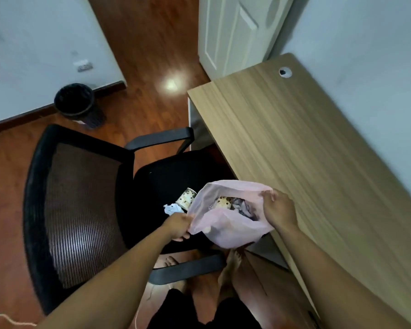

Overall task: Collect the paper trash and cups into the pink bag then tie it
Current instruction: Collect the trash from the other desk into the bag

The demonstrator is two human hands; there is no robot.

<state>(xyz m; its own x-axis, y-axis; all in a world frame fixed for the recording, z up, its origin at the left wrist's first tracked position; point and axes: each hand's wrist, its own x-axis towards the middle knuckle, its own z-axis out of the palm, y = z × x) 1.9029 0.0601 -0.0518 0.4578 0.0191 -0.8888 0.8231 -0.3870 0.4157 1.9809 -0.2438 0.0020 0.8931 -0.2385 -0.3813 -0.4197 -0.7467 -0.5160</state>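
A pink plastic bag [228,227] hangs open over the front of a black office chair seat [166,176]. My left hand [177,225] pinches its left rim and my right hand [279,211] grips its right rim. Inside the bag lie a dotted paper cup [224,202] and crumpled paper [243,206]. On the seat, just left of the bag, a second dotted cup [186,198] lies on its side next to a crumpled white paper [172,208].
A wooden desk [294,143] runs along the right wall. The chair's mesh back [81,210] and armrests [161,137] stand left of the bag. A black waste bin [75,100] stands by the far wall. My bare feet [230,264] are under the bag.
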